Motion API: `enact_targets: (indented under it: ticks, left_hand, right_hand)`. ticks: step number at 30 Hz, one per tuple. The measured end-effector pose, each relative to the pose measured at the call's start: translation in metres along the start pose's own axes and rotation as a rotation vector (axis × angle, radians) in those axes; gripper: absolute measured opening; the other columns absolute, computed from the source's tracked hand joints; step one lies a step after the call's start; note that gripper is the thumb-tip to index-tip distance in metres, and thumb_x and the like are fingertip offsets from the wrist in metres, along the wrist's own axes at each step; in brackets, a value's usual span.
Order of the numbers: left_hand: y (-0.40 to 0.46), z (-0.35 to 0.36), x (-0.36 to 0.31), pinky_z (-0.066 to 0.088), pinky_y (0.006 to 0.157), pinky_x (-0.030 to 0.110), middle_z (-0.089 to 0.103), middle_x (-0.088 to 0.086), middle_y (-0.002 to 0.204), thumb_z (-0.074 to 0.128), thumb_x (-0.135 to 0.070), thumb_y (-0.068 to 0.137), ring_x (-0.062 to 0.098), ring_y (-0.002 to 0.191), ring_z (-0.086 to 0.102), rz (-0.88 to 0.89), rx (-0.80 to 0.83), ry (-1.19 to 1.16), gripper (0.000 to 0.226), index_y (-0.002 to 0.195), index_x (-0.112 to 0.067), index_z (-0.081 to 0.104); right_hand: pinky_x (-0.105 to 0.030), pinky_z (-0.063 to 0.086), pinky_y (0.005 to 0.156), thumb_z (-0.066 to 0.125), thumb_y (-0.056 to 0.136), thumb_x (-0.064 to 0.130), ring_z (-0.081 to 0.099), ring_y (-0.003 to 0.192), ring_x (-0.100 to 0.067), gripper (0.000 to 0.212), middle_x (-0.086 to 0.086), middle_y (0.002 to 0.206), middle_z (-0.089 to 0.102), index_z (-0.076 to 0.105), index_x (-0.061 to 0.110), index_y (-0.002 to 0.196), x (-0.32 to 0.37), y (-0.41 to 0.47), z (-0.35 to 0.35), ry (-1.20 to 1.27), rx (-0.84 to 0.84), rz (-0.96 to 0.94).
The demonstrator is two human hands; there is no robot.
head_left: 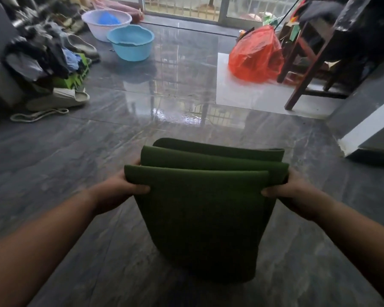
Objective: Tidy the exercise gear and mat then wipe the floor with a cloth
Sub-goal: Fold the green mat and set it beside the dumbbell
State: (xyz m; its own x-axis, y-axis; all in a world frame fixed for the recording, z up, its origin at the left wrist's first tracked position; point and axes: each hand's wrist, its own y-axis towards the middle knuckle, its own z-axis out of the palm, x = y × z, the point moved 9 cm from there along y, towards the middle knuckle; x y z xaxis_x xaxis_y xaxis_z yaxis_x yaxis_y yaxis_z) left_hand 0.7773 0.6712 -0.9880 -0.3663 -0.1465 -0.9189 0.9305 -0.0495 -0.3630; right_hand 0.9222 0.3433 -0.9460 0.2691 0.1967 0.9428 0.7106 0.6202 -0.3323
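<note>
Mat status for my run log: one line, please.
stage: mat folding | mat: folded, lifted | left hand: grips mat | right hand: grips mat

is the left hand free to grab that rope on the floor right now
Probably not. The left hand grips the folded green mat, as does the right hand, and the rope lies well off to the left by the sandal.

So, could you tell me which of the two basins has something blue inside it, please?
The white basin, farther from the person; a blue item lies in it. The light blue basin in front shows only its bare inside.
</note>
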Motion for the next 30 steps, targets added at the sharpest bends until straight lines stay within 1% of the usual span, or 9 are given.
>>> enact_targets:
  ticks: [3,6,9,12,16,20,25,28,30]
  left_hand:
    - [0.004,0.012,-0.001,0.055,0.088,0.033,0.066,0.005,0.125,0.076,-0.003,0.063,0.023,0.116,0.064,0.003,0.066,0.039,0.09,0.142,-0.033,0.045]
    - [0.014,0.025,-0.005,0.057,0.084,0.033,0.062,0.005,0.127,0.074,0.001,0.064,0.022,0.113,0.065,0.033,0.068,0.077,0.095,0.145,-0.037,0.041]
    - [0.028,0.041,-0.003,0.055,0.089,0.038,0.062,0.007,0.128,0.079,-0.005,0.064,0.027,0.118,0.061,0.045,0.078,0.091,0.085,0.139,-0.031,0.049]
    - [0.039,0.055,-0.001,0.051,0.094,0.043,0.064,0.008,0.126,0.084,-0.014,0.058,0.028,0.117,0.063,0.061,0.08,0.047,0.083,0.134,-0.028,0.054]
    - [0.045,0.057,-0.006,0.052,0.089,0.041,0.066,0.011,0.12,0.083,-0.019,0.055,0.032,0.115,0.062,0.136,0.018,0.011,0.084,0.134,-0.022,0.054]
    - [0.043,0.057,-0.008,0.054,0.086,0.041,0.065,0.012,0.12,0.085,-0.021,0.056,0.033,0.114,0.063,0.193,0.015,0.036,0.083,0.133,-0.023,0.054]
    - [0.037,0.069,-0.017,0.058,0.077,0.032,0.069,0.001,0.111,0.089,-0.031,0.05,0.025,0.106,0.067,0.256,-0.016,0.1,0.086,0.128,-0.029,0.052]
    - [0.036,0.069,-0.019,0.057,0.084,0.038,0.06,0.007,0.128,0.089,-0.029,0.053,0.025,0.116,0.063,0.319,-0.073,0.125,0.105,0.144,-0.032,0.038]
    - [0.031,0.068,-0.022,0.055,0.091,0.043,0.056,0.008,0.134,0.086,-0.026,0.059,0.027,0.121,0.059,0.379,-0.097,0.142,0.101,0.146,-0.039,0.035]
  right_hand:
    - [-0.053,0.051,0.099,0.099,0.035,0.02,0.061,0.118,-0.039,0.111,-0.026,0.127,0.061,0.05,-0.001,0.132,-0.001,0.0,-0.023,-0.009,-0.024,0.006]
    - [-0.041,0.057,0.088,0.097,0.032,0.01,0.065,0.11,-0.038,0.101,-0.026,0.117,0.067,0.057,-0.005,0.123,-0.01,-0.007,-0.032,0.107,-0.054,-0.057]
    - [-0.034,0.059,0.083,0.071,0.049,-0.008,0.067,0.105,-0.034,0.072,-0.017,0.108,0.071,0.058,0.0,0.119,-0.022,-0.02,-0.04,0.164,-0.142,-0.13]
    - [-0.027,0.059,0.074,0.052,0.054,-0.007,0.069,0.093,-0.02,0.061,-0.001,0.093,0.074,0.057,0.011,0.112,-0.032,-0.035,-0.052,0.176,-0.299,-0.205]
    - [-0.032,0.055,0.085,0.054,0.063,-0.003,0.065,0.109,-0.021,0.067,-0.006,0.114,0.068,0.052,0.01,0.128,-0.046,-0.045,-0.059,0.075,-0.44,-0.287]
    - [-0.013,0.051,0.078,0.051,0.079,-0.02,0.063,0.097,0.007,0.061,0.009,0.107,0.064,0.047,0.024,0.122,-0.05,-0.054,-0.053,-0.018,-0.515,-0.32]
    - [-0.018,0.052,0.081,0.042,0.068,-0.004,0.062,0.097,0.002,0.07,0.024,0.101,0.067,0.038,0.001,0.138,-0.049,-0.052,-0.05,-0.102,-0.462,-0.322]
    - [-0.02,0.053,0.081,0.04,0.065,-0.003,0.064,0.094,-0.001,0.067,0.02,0.099,0.069,0.048,0.017,0.128,-0.04,-0.053,-0.048,-0.097,-0.447,-0.33]
    - [-0.023,0.053,0.082,0.04,0.065,-0.004,0.064,0.097,-0.006,0.067,0.015,0.102,0.071,0.051,0.021,0.126,-0.036,-0.054,-0.048,-0.071,-0.449,-0.354]
